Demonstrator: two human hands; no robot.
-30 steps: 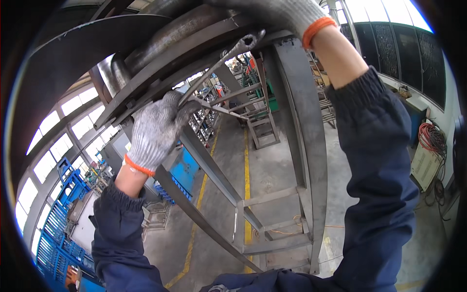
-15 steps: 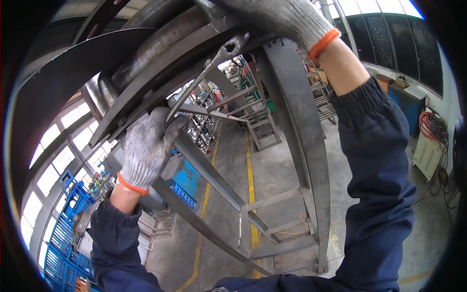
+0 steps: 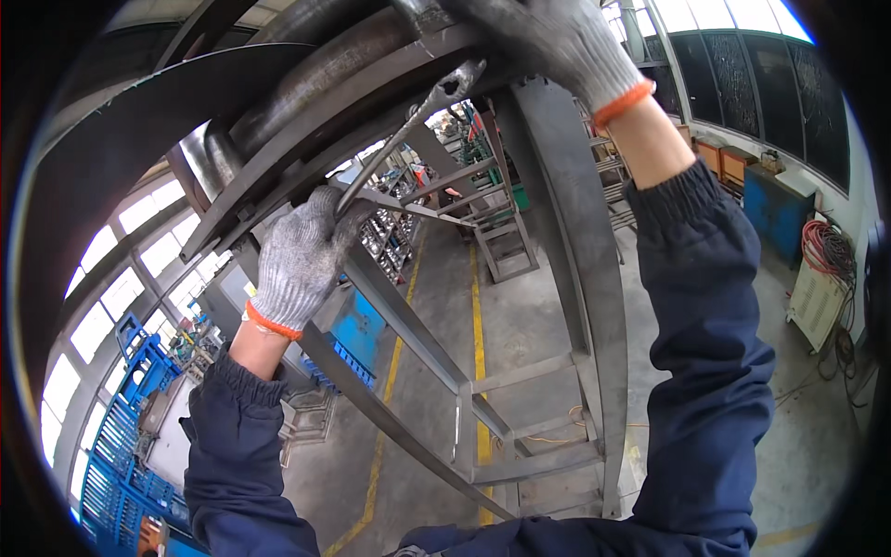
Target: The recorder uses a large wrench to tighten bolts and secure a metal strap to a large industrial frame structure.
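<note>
My left hand point(image 3: 302, 255), in a grey knitted glove with an orange cuff, is closed round the lower part of a wrench point(image 3: 394, 139). The wrench slants up to the right, and its ring end point(image 3: 453, 85) lies by the underside of a dark steel beam point(image 3: 343, 107). That beam runs under a thick metal pipe point(image 3: 320, 79). Higher up on the right, my gloved right hand point(image 3: 571, 56) reaches to the top of the steel frame, close to the beam's right end. Its fingers are in shadow and partly out of the picture, so their grip is hidden.
A tall steel frame leg point(image 3: 580, 186) stands at right, joined by lower crossbars point(image 3: 538, 464). A dark curved plate point(image 3: 121, 139) fills the upper left. Blue racks point(image 3: 116, 446) stand at left. Beyond are yellow floor lines point(image 3: 478, 325), a blue cabinet point(image 3: 772, 209) and coiled red hose point(image 3: 826, 246).
My left hand has moved a little to the right with the wrench, and the wrench's ring end has shifted slightly right. My right hand stays high at the frame's top, almost unmoved.
</note>
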